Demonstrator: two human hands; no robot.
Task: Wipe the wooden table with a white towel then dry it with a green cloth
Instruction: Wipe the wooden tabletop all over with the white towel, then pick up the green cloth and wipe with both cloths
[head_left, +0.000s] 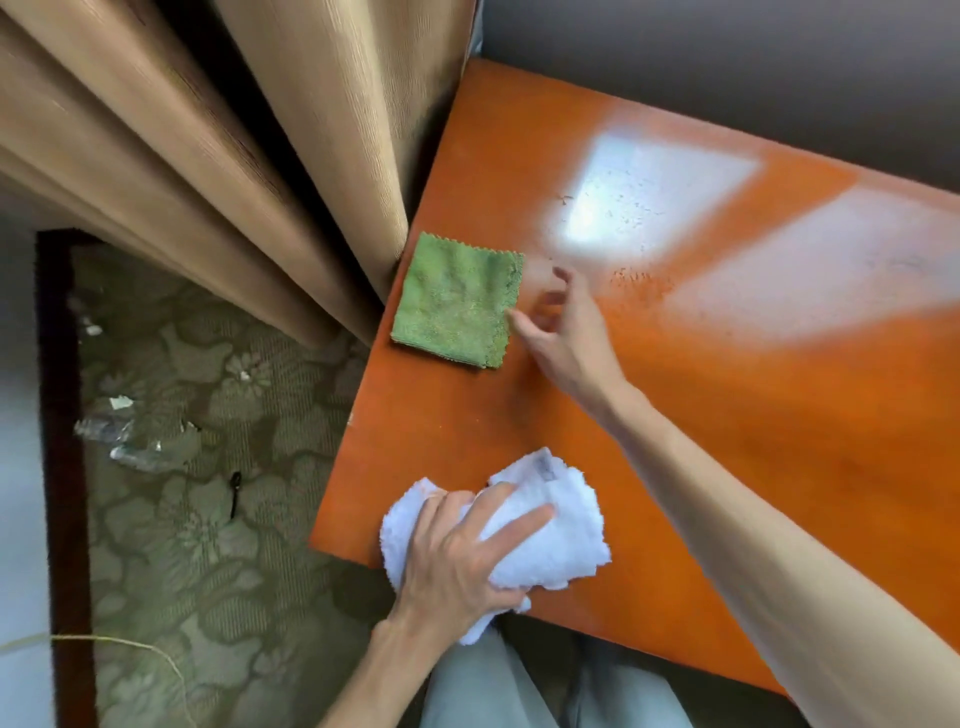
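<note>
From the head camera, the left hand (457, 551) holds a bunched white towel (550, 530) in its grip at the near edge of the orange wooden table (727, 441). The right hand (563, 332), fingers loosely spread and holding nothing, reaches just beside the folded green cloth (457, 301) near the table's left edge, by the curtain (234, 156).

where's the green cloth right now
In the head view, the green cloth lies flat at the wooden table's left edge beside the curtain, with the right hand at its right edge.
</note>
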